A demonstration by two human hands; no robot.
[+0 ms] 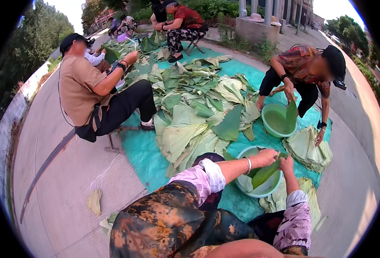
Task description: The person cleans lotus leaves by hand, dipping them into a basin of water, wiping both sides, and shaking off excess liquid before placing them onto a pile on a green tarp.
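Observation:
My left hand (265,157) and my right hand (287,163) meet over a pale green basin (246,186) of water. Together they hold a folded green leaf (264,174) that dips into the basin. My left wrist wears a bangle. A stack of folded leaves (280,198) lies on the ground just right of the basin, under my right forearm. A big heap of loose green leaves (198,112) covers the teal tarp (140,148) in front of me.
A person opposite me crouches over a second green basin (276,120) with another leaf stack (311,148) beside it. A seated person in a tan shirt (80,86) sits on a stool at left. More people sit at the back. Bare concrete surrounds the tarp.

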